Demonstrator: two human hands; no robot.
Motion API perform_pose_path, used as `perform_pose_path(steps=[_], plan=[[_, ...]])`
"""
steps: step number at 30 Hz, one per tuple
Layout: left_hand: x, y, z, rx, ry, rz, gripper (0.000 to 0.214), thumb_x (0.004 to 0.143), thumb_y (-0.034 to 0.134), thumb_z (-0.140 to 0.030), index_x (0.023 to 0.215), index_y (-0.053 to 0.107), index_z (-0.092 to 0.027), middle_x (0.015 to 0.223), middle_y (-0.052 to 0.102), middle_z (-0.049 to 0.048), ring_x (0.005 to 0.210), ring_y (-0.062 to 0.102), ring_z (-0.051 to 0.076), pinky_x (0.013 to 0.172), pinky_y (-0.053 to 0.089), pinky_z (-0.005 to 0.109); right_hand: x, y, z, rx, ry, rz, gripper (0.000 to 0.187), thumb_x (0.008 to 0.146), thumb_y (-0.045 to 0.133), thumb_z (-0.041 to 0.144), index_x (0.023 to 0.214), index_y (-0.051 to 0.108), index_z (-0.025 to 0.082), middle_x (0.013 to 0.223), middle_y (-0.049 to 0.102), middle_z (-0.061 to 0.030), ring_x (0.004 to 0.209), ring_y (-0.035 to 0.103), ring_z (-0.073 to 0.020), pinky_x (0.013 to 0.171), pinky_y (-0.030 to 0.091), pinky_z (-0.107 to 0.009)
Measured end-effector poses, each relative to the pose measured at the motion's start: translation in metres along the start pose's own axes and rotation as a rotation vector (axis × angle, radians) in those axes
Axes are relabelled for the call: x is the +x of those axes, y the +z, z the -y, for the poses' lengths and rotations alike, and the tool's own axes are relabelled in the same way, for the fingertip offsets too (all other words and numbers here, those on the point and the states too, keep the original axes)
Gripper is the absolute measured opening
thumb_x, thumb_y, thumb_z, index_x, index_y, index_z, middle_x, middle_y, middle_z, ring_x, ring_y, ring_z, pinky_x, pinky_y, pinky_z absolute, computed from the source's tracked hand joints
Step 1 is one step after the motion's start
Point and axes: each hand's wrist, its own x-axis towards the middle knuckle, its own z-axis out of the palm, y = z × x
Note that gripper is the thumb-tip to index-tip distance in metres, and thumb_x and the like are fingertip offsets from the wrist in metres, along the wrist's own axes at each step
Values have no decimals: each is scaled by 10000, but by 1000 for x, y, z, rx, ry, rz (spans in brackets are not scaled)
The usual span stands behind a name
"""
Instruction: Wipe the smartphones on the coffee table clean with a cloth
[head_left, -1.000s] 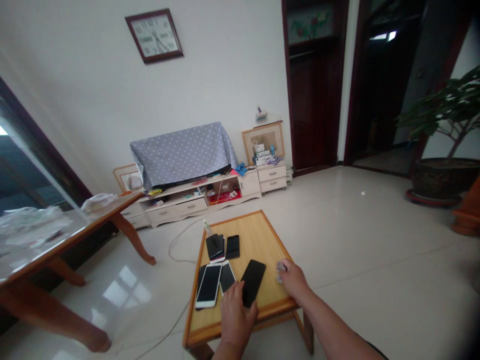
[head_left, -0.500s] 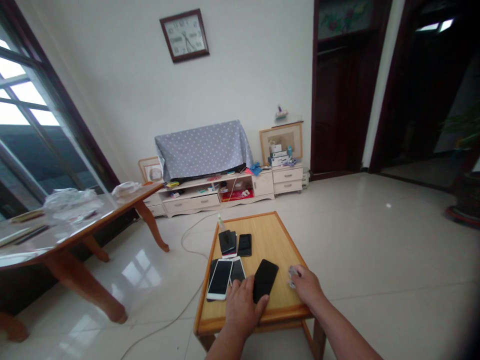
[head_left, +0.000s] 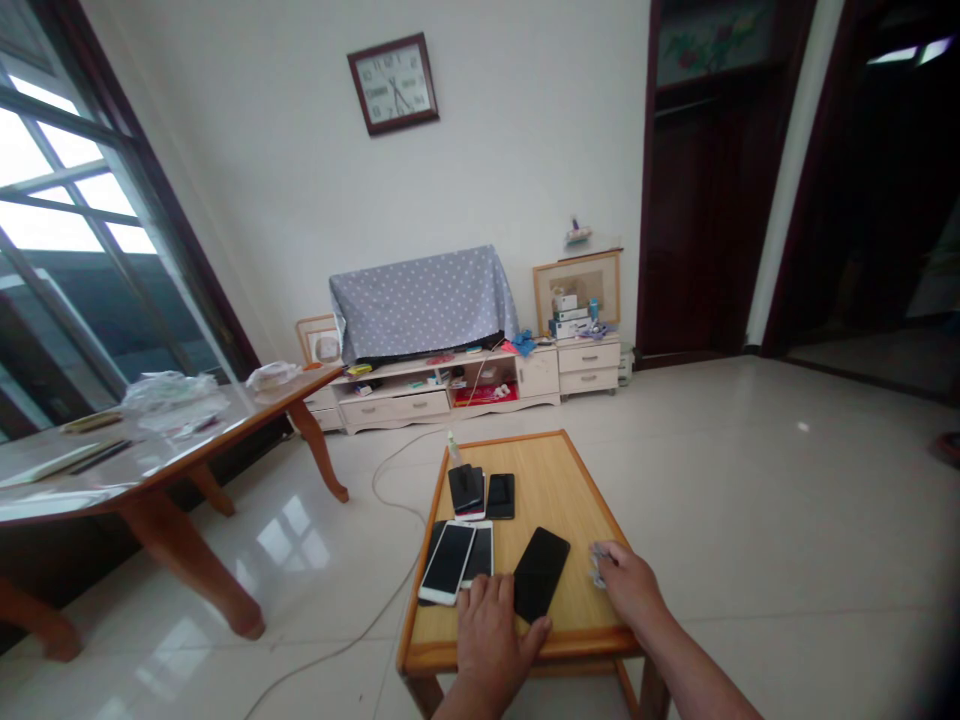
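On the small wooden table lies a black smartphone, its dark face up. My left hand rests at its near left side, fingers stretched out flat and thumb by the lower end. To the phone's right, my right hand is closed on a crumpled grey-white cloth, mostly hidden by the fingers. Left of the black phone, a white-framed smartphone overlaps another white phone. Farther back are a stack of phones and a single black phone.
A small clear bottle stands at the table's far left corner. A larger table with plastic bags is on the left. A cable runs across the tiled floor. The low white cabinet stands against the wall.
The camera view has turned slightly, so everything sits a little farther right and lower. My left fingers have drawn back slightly toward me; my right hand still holds the cloth beside the phone.
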Motion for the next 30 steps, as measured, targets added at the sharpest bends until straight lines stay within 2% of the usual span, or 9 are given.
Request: perform_pose_path(steps=[6,10,15,20,22,25,28,30], plan=[[-6,18,10,-68,20,-5,610,870,476,-659,1308,572,-246,1223,612,98,1144,506,287,1032,322,400,4,2,-6,-47,8,7,281,779,479,382,854,690,211,823,729,-41,774,673,-216,681,475,-287],[-3,24,12,-78,-12,-12,594,872,484,-638,1290,584,-229,1216,604,109,1155,503,290,1027,328,393,-1,8,2,74,66,51,287,776,470,410,816,665,204,738,698,-32,679,644,-200,578,447,-267],[10,14,6,-24,-15,38,661,828,514,-690,1283,582,-215,1141,616,110,1069,531,292,947,351,399,-4,12,16,181,157,114,383,787,464,442,976,686,193,852,736,-39,723,677,-188,543,449,-233],[18,14,8,14,26,36,750,751,591,-727,1299,572,-216,1160,613,107,1076,522,300,952,343,400,7,6,9,4,162,-14,421,826,454,448,1036,707,185,954,750,-62,731,684,-187,633,501,-259],[18,18,11,-2,45,18,744,774,567,-721,1311,560,-206,1162,610,104,1078,523,290,958,343,386,9,3,8,-65,114,-44,425,846,451,425,1097,700,189,1049,741,-75,852,692,-202,727,514,-271],[17,21,15,-24,64,2,764,781,549,-731,1329,541,-199,1168,609,101,1079,524,282,959,346,379,2,5,16,-192,-49,-24,430,855,476,371,1194,673,193,1194,692,-91,1080,640,-214,912,476,-286],[17,22,16,-18,76,4,809,745,586,-736,1347,525,-198,1186,610,104,1089,522,289,959,345,383,-12,16,29,-335,-164,66,477,830,557,320,1293,620,228,1245,647,-84,1091,619,-201,934,443,-272],[17,22,16,-10,79,13,809,737,603,-720,1351,524,-200,1193,614,109,1100,522,297,962,343,386,-20,25,33,-412,-170,104,436,808,596,276,1240,650,253,1200,649,-68,1031,628,-187,889,435,-252]])
